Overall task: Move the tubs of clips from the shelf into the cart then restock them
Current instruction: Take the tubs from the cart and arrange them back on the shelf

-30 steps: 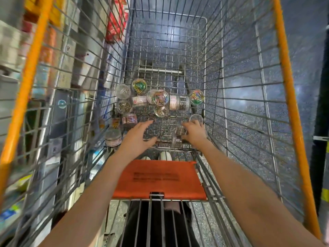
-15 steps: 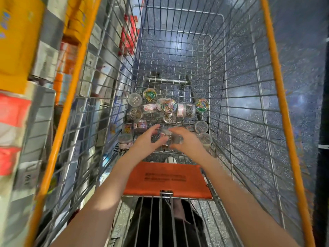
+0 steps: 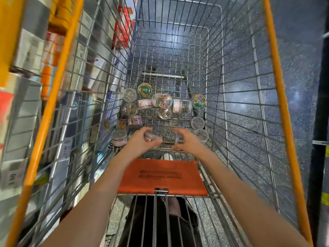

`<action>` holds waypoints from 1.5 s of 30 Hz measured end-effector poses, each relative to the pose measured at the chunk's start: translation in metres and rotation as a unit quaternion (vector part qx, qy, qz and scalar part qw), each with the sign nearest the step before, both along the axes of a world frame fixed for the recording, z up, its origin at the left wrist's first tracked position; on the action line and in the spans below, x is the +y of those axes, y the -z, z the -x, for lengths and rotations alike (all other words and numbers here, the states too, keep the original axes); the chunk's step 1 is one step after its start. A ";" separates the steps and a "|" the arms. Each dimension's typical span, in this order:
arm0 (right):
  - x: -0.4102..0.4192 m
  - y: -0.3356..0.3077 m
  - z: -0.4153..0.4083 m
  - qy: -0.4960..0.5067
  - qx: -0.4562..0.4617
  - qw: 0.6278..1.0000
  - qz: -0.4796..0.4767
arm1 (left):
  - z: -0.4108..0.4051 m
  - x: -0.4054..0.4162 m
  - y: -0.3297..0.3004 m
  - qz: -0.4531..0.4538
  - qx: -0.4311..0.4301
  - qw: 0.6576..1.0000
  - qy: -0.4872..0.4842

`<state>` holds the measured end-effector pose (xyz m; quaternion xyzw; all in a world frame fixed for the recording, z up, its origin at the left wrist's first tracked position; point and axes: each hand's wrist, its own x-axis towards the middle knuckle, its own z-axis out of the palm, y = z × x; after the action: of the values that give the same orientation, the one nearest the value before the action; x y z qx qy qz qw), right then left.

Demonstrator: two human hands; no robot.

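Wire shopping cart (image 3: 231, 72), steel mesh with orange top rails; all positions given from its orange plastic child-seat flap (image 3: 162, 175).

Item 1: small clear round plastic tub of clips with red-and-white label (image 3: 151, 136), just beyond the flap, left of centre. Held in the left hand (image 3: 140, 141), thumb and fingers curled round its side.

Item 2: second clear plastic tub (image 3: 175, 138), blurred, just beyond the flap, right of centre. The right hand (image 3: 188, 141) has its fingers curled against it; a full grip cannot be confirmed.

Item 3: loose group of clear round tubs of coloured and silver paper clips (image 3: 162, 102), on the cart floor farther beyond the flap, some upright, some on their sides. Two more (image 3: 198, 122) lie right of the right hand, one (image 3: 119, 137) left of the left hand.

Writing: dark printed lines on the flap, unreadable; tub labels red-bordered, text too small to read.

Blurred store shelving with boxed stock (image 3: 26, 68), left of the cart.
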<state>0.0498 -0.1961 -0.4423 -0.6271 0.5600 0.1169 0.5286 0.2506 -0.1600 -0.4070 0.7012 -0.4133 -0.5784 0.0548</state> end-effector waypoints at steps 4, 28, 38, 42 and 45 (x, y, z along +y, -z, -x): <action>-0.008 0.033 0.009 -0.007 0.044 0.999 -0.023 | -0.003 0.004 0.006 -0.003 -0.015 1.000 0.018; 0.000 0.091 0.016 -0.060 0.108 0.992 -0.038 | -0.012 0.019 0.028 -0.042 0.017 0.999 0.013; -0.015 0.044 0.003 0.018 -0.016 0.991 -0.131 | -0.006 0.019 0.008 -0.053 0.009 0.998 0.033; -0.019 0.018 -0.007 0.022 -0.068 0.987 -0.145 | -0.003 0.018 -0.001 -0.054 0.000 0.997 0.052; -0.018 0.001 -0.015 0.030 -0.093 0.984 -0.151 | 0.002 0.017 -0.005 -0.045 -0.017 0.996 0.080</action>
<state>0.0643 -0.2139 -0.4431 -0.5316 0.5025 0.1254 0.6702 0.2486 -0.1432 -0.4021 0.6774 -0.4422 -0.5872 -0.0301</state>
